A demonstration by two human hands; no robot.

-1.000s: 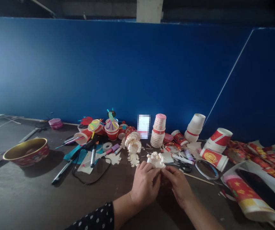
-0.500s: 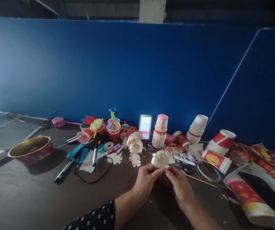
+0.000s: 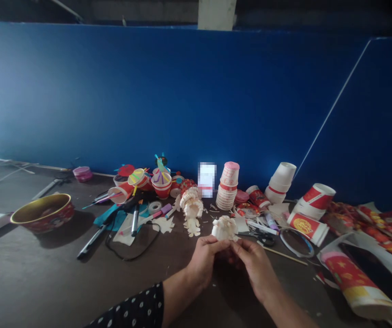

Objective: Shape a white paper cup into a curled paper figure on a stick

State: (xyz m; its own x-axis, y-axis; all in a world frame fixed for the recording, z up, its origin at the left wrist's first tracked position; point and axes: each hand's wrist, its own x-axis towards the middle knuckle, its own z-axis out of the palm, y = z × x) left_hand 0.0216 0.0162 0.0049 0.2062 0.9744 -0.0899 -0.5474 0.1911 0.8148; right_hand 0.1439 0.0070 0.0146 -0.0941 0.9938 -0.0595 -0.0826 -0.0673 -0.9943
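Between my two hands is a white paper cutout (image 3: 224, 228) with curled, petal-like edges, held up just above the dark table. My left hand (image 3: 205, 257) pinches its lower left side between thumb and fingers. On the lower right side, my right hand (image 3: 250, 259) grips it the same way, the two thumbs almost touching. My palms hide the lower part of the cutout. Just beyond and to the left lies a similar chain of curled white paper pieces (image 3: 192, 212). A stack of paper cups (image 3: 228, 189) with a pink top stands behind the cutout.
Scissors (image 3: 266, 239), a thin wooden stick (image 3: 286, 253) and a tape ring (image 3: 297, 242) lie right of my hands. A red cup (image 3: 356, 282) rests on its side at front right. At left are a gold-rimmed bowl (image 3: 43, 213), markers (image 3: 135, 221) and decorated cups (image 3: 162, 186).
The white paper cutout has shifted slightly left and turned a little in my fingers. Both hands keep their grip, and the things on the table stay where they were.
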